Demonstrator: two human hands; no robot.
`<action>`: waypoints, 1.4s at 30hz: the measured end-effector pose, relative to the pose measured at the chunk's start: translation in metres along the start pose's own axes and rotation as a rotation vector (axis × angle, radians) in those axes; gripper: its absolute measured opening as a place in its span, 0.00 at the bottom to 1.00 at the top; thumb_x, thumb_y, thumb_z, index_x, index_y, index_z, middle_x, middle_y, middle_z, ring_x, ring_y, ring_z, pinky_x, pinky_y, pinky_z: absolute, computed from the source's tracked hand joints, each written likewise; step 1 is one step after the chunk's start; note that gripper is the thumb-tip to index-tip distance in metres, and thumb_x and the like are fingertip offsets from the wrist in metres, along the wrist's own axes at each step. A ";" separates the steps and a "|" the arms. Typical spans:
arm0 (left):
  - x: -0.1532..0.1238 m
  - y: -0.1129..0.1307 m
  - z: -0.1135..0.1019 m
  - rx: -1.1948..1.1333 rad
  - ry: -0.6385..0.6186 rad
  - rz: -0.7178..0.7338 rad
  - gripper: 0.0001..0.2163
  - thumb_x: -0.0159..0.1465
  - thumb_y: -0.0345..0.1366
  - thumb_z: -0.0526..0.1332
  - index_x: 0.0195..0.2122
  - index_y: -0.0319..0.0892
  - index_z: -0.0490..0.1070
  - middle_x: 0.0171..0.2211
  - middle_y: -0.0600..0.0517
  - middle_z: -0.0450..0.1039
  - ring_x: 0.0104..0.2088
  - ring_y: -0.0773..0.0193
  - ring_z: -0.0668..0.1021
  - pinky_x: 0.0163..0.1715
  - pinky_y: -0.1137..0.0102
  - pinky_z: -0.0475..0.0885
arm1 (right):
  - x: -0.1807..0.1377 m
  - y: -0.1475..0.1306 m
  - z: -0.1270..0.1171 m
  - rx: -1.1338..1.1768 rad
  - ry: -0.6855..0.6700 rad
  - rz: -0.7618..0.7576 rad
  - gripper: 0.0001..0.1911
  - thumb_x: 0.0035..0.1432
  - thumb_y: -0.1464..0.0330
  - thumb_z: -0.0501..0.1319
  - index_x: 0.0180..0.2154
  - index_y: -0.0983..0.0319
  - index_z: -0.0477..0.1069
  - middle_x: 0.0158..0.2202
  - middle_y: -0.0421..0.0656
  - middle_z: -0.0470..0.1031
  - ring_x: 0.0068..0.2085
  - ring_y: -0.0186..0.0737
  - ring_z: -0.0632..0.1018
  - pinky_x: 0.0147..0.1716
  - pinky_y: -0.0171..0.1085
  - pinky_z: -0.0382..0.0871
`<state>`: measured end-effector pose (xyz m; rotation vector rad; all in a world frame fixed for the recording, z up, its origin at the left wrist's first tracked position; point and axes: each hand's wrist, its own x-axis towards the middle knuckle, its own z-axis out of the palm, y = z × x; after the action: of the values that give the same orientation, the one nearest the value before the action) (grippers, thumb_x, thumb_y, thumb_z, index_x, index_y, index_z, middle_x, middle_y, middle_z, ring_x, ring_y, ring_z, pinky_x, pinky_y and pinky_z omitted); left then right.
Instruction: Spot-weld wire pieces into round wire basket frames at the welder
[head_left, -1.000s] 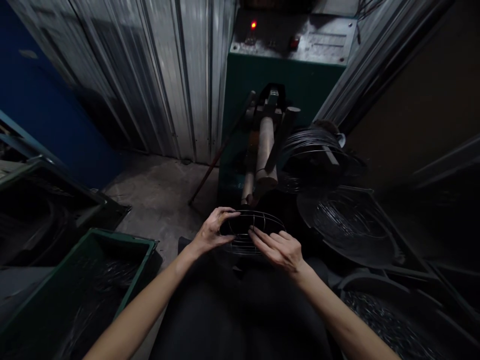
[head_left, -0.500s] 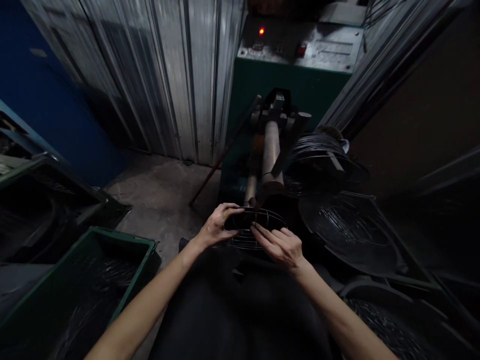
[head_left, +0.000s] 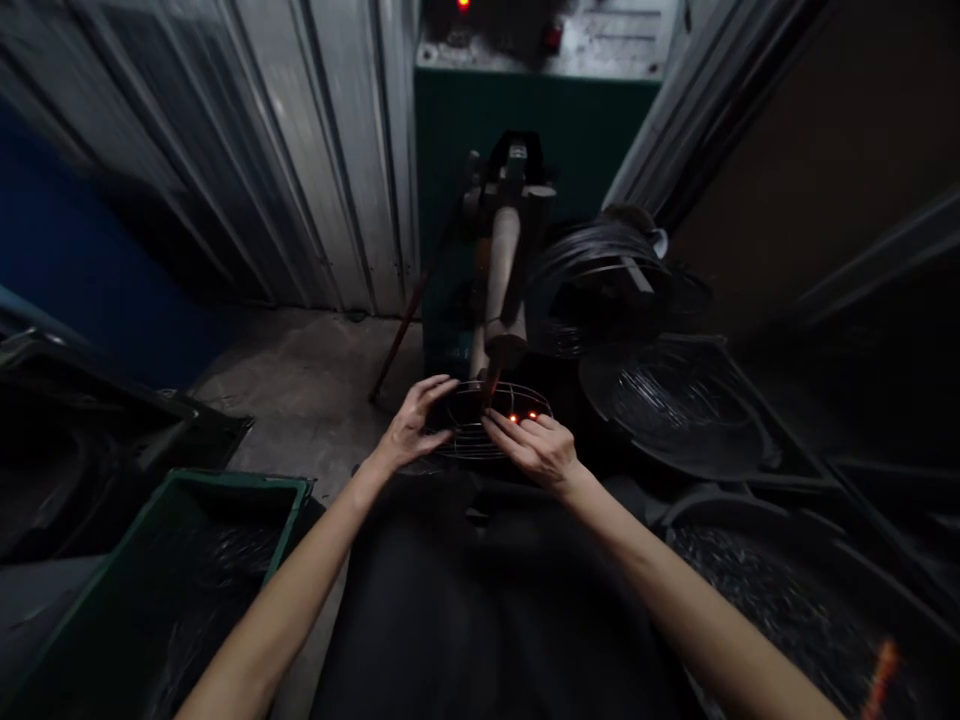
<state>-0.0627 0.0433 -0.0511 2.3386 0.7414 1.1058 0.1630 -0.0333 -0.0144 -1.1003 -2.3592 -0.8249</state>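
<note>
A round wire frame [head_left: 471,442], built of thin metal rings and cross wires, is between my two hands under the electrodes of a spot welder. My left hand [head_left: 414,425] grips it at the left side, thumb and fingers on either side of the frame. At its right side, my right hand [head_left: 534,448] holds it with fingers bent and the index fingertip near the electrode tip [head_left: 491,385]. Whether a small wire is pinched there, I cannot make out. Orange sparks [head_left: 523,416] glow at the right fingers. The upper electrode arm [head_left: 502,265] stands above the frame.
A green crate [head_left: 217,478] with dark wire pieces stands at left. To the right are a coil of wire [head_left: 592,245], a dark round tray [head_left: 675,400] with wires and a tub [head_left: 705,500] of small metal pieces. Behind rises the green machine body [head_left: 577,130].
The whole view has shifted, so the machine and hands appear further up and left. Sparks have appeared by my right hand and at lower right. Both hands remain at the wire frame.
</note>
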 end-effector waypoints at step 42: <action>-0.016 0.069 0.003 0.078 -0.114 -0.120 0.26 0.55 0.29 0.64 0.56 0.49 0.65 0.49 0.48 0.62 0.51 0.57 0.70 0.52 0.60 0.69 | -0.047 -0.036 -0.083 0.889 -0.097 0.816 0.12 0.59 0.60 0.58 0.39 0.59 0.76 0.35 0.42 0.79 0.36 0.38 0.79 0.38 0.34 0.73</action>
<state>-0.0498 -0.0191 -0.0204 2.3647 0.8840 0.8994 0.1721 -0.1326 0.0074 -1.4542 -1.7073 0.5204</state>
